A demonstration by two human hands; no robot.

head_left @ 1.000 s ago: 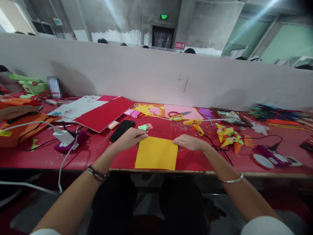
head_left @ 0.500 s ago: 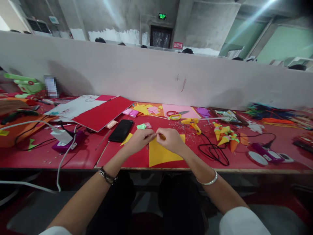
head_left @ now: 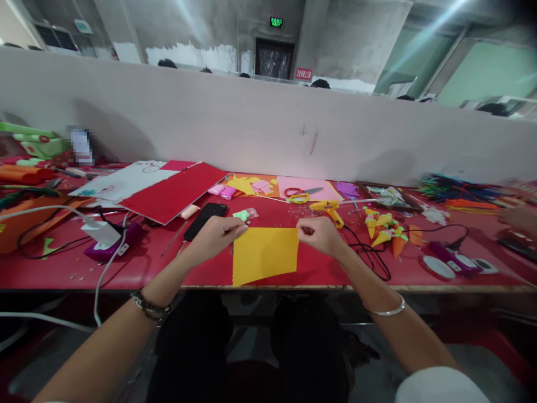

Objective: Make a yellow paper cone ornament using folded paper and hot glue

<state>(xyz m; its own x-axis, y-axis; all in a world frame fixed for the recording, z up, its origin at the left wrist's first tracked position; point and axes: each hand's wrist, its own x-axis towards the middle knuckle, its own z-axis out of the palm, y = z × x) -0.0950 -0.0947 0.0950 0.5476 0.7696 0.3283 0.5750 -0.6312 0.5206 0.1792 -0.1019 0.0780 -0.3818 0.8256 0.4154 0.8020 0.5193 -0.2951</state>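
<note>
A yellow sheet of paper (head_left: 264,254) lies near the front edge of the red table (head_left: 319,268). My left hand (head_left: 218,234) pinches its far left corner, and my right hand (head_left: 321,235) pinches its far right corner. The far edge looks slightly lifted off the table. A black phone (head_left: 205,218) lies just beyond my left hand. A yellow glue gun (head_left: 331,210) with a black cord (head_left: 371,260) lies just beyond my right hand.
Red-and-yellow scissors (head_left: 300,195) rest on pink paper (head_left: 310,187). A large red sheet (head_left: 176,190) and white sheet lie at the left, with a purple device (head_left: 111,243) and white cables. Paper carrots (head_left: 384,229) and pipe cleaners (head_left: 461,193) sit at the right. Another person's hand (head_left: 520,215) is at the far right.
Half a second ago my hands were together at the sheet's middle with its corners folded in. They have moved apart and the sheet is spread flat again.
</note>
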